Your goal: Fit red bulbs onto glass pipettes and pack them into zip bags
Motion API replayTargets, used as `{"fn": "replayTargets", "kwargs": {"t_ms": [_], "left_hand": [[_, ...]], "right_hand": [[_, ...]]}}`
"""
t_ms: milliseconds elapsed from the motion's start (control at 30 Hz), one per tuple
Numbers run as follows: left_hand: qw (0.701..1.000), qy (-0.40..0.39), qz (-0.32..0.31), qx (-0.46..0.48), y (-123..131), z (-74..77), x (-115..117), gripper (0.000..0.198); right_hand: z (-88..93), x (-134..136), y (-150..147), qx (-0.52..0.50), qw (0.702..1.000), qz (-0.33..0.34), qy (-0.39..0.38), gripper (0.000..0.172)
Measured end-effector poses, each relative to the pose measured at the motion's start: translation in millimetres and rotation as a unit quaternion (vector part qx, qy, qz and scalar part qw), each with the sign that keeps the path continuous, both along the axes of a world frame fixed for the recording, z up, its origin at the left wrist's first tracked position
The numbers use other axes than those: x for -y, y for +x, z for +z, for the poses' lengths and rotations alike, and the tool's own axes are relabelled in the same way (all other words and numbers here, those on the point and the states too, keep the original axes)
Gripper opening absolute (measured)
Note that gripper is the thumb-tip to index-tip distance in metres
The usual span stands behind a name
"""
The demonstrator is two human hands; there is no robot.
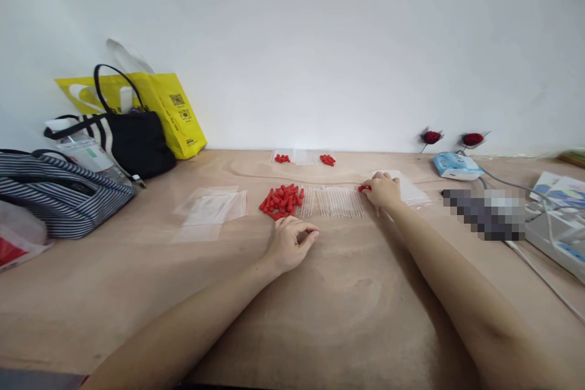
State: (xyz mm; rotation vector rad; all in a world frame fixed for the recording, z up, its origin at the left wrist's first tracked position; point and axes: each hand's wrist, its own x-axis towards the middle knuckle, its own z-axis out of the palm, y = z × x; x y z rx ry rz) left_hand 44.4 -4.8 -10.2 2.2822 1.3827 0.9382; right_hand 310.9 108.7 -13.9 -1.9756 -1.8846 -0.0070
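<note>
A pile of small red rubber-looking bulbs [282,200] lies on the wooden table. Beside it is a row of thin clear tubes [340,202], laid side by side like dropper tubes. My left hand [292,245] rests at the near edge of the pile, its fingers curled and thumb against the index finger; nothing shows between them. At the row's right end, my right hand [382,191] pinches a red bulb [364,187]. Whether a tube is fixed to that bulb is hidden. Under and behind this hand lie clear plastic bags [412,190].
More clear zip bags [211,210] lie left of the pile. Filled bags with red bulbs [328,160] are near the wall. Bags stand at left, including a yellow one [180,116]. A blue tissue pack [456,166], a power strip [560,244] and cables occupy the right.
</note>
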Motion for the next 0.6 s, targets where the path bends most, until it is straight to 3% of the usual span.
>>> {"fn": "replayTargets", "kwargs": {"t_ms": [100, 200, 300, 400, 500, 600], "left_hand": [[1.0, -0.004, 0.0, -0.001, 0.1, 0.6, 0.2, 0.011], [1.0, -0.007, -0.002, 0.0, 0.0, 1.1, 0.4, 0.011], [1.0, -0.01, 0.0, 0.001, 0.3, 2.6, 1.3, 0.011], [1.0, -0.012, 0.001, -0.003, 1.1, 4.3, 2.7, 0.011], [0.999, 0.004, 0.024, -0.021, 0.6, 4.6, 3.2, 0.012], [0.995, 0.04, 0.07, -0.053, -2.9, 2.5, 0.9, 0.01]], "right_hand": [[-3.4, -6.6, 4.5, -0.075, 0.997, -0.004, 0.03, 0.012], [-5.5, -12.4, 9.1, -0.183, 0.981, -0.007, 0.067, 0.021], [-4.3, -15.4, 9.2, -0.305, 0.946, 0.006, 0.11, 0.04], [-0.3, -8.2, 3.3, -0.391, 0.908, 0.033, 0.146, 0.046], [0.8, 16.6, -8.8, -0.433, 0.884, 0.084, 0.154, 0.045], [-3.6, 56.8, -24.5, -0.445, 0.86, 0.231, 0.099, 0.034]]}}
